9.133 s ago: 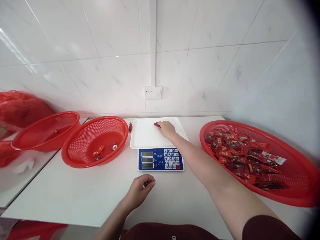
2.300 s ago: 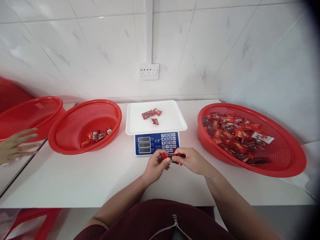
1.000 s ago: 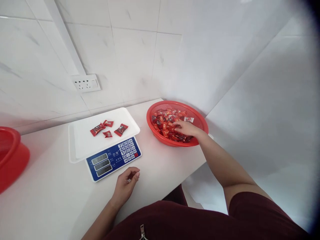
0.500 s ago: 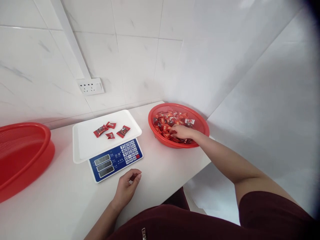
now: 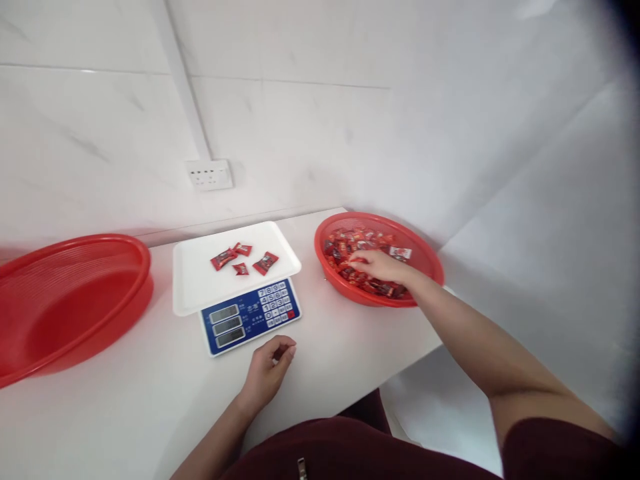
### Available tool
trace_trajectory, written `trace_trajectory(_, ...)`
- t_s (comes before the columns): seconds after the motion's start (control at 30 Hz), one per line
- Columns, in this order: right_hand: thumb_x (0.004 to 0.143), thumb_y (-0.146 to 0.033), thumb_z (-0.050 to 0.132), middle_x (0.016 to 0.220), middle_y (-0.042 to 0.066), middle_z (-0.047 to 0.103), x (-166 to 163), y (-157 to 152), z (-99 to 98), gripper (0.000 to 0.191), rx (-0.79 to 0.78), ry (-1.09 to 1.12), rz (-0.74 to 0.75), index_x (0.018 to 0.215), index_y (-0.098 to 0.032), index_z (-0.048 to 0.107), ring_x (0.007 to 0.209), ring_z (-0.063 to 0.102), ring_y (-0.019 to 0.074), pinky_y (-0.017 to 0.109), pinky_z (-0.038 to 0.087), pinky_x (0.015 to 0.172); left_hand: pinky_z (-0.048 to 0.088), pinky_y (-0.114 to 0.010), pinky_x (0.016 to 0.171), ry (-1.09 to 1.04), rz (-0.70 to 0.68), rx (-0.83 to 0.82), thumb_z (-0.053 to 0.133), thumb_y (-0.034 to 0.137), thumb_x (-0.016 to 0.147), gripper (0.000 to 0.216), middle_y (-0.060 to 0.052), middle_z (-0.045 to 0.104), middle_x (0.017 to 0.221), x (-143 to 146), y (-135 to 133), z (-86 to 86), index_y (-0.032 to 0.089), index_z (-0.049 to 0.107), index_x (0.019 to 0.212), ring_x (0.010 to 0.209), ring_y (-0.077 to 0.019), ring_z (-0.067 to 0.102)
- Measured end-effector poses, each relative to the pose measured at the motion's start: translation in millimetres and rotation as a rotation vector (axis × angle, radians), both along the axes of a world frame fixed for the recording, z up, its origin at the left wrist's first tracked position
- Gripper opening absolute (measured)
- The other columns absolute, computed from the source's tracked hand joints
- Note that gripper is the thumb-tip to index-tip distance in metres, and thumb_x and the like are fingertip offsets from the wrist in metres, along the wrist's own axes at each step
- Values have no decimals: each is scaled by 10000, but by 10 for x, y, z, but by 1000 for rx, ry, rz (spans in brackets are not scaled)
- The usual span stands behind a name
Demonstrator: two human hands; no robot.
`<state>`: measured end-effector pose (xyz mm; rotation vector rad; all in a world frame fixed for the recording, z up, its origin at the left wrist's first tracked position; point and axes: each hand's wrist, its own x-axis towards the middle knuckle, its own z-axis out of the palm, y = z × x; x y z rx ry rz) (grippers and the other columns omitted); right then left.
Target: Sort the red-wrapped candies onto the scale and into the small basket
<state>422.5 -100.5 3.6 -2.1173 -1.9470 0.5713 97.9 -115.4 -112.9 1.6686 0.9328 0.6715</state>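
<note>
My right hand [image 5: 377, 265] reaches over a red plastic basket [image 5: 329, 277] filled with red-wrapped candies [image 5: 345, 241]. Its fingers are pinched at the heap, apparently on one candy; the fingertips blur into the red wrappers around them. In front of the digital scale [image 5: 255, 313], my left hand [image 5: 273, 365] rests on its side, curled with thumb near fingertips and nothing in it. Several candies [image 5: 265, 263] in red wrappers lie on the scale's white tray [image 5: 200, 283]. The figures on its display are too blurred to read.
A second, larger red basket [image 5: 135, 293] stands on the white table [image 5: 125, 407] to the left, with no contents visible inside. Behind runs a tiled wall with a socket [image 5: 210, 175]. The table's right end lies just beyond the candy basket.
My view has swung left, so everything appears further right. My right hand has risen slightly from among the candies, and its fingers show more. My left hand keeps its curled pose.
</note>
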Motion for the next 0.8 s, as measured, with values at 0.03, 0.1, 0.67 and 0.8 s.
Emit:
trace_trajectory(0.03,892,-402,423,976,55,708,-42,-20,47,282,76,92,-24,931,-211,627,854,645,205,316,496,746,461,-285,619,-18,-7,-20,519,391,813,242,-8,602,696,10,-13,0,175,619,852,639,-157,552)
trace_trajectory(0.1,876,-442,453,977,45,709,-188,-38,130,279,168,255,-48,958,-231,616,845,654,200,320,511,738,453,-277,608,-43,-24,-36,520,359,809,215,-8,599,692,32,-38,4,170,618,840,631,-149,546)
trace_trajectory(0.67,881,-144,361,1066,59,711,-1660,793,40,517,265,409,266,1368,-284,463,657,651,134,343,549,688,423,-276,618,-77,-3,-20,566,311,773,166,-13,623,699,12,-58,12,186,665,816,627,-136,526)
trace_trajectory(0.8,862,-170,454,1071,49,710,-1619,659,-170,461,328,417,199,1306,-276,520,758,670,154,360,565,749,460,-274,606,-147,19,-129,549,335,776,189,14,573,662,27,-53,38,186,608,877,611,-133,552)
